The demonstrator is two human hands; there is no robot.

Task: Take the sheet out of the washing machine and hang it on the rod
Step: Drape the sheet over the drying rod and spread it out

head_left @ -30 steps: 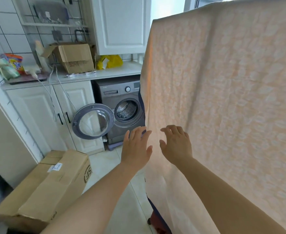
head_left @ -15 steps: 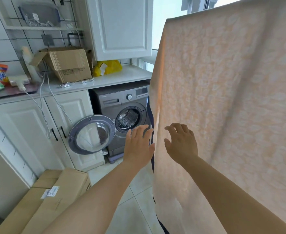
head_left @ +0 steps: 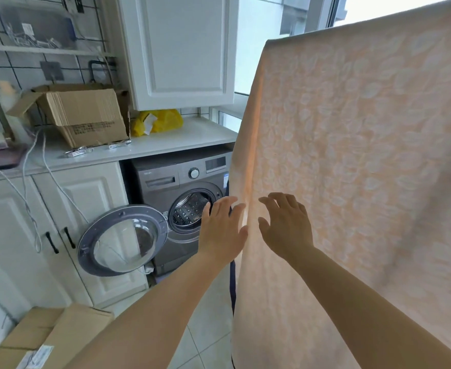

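A peach sheet with a pale leaf pattern hangs flat from its top edge and fills the right half of the view; the rod under it is hidden. My left hand is held up with straight fingers just left of the sheet's left edge. My right hand is spread in front of the sheet near that edge, holding nothing. Whether either hand touches the cloth is unclear. The grey washing machine stands under the counter with its round door swung open and its drum in view.
A white counter carries an open cardboard box and a yellow bag. White cabinets stand at left, another cardboard box lies on the tiled floor, and a window is behind the sheet.
The view has swung left and slightly up, so the sheet's edge, the washing machine and the counter sit further right in the picture. Both hands stay raised and open near the sheet's left edge.
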